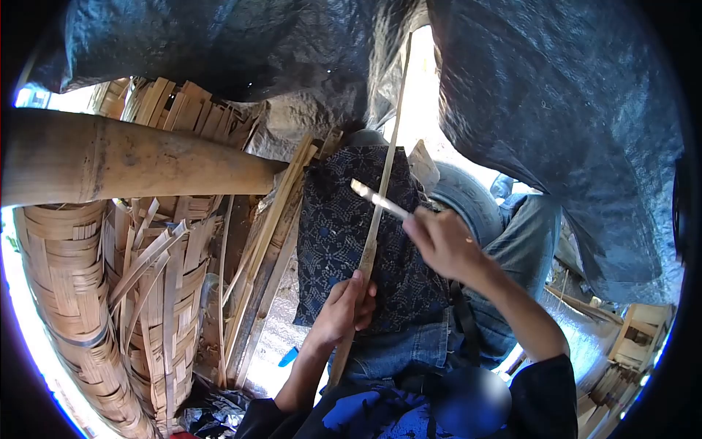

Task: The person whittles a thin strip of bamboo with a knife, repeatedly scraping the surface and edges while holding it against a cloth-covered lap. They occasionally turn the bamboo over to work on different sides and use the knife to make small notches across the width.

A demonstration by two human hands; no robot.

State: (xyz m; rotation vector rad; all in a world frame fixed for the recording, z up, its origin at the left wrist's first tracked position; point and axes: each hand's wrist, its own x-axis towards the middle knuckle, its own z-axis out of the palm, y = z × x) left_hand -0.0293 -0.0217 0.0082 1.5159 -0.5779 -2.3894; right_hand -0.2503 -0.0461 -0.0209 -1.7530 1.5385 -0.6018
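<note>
A long, thin bamboo strip [390,162] runs from my lap up and away toward the bright gap ahead. My left hand [348,310] is wrapped round its lower part, thumb lying along the strip. In my right hand [447,243] is a knife [382,200], its pale blade crossing over the strip above the left hand. Beneath both hands, a dark patterned cloth [333,238] covers my lap, over blue jeans [406,347]. The knife's handle is mostly hidden by my fingers.
A thick bamboo pole [139,157] juts in from the left. Below it stand woven bamboo rolls [69,271] and loose split strips [267,241]. Dark plastic sheeting [556,95] hangs overhead and to the right. A tyre [468,194] lies beyond my knee.
</note>
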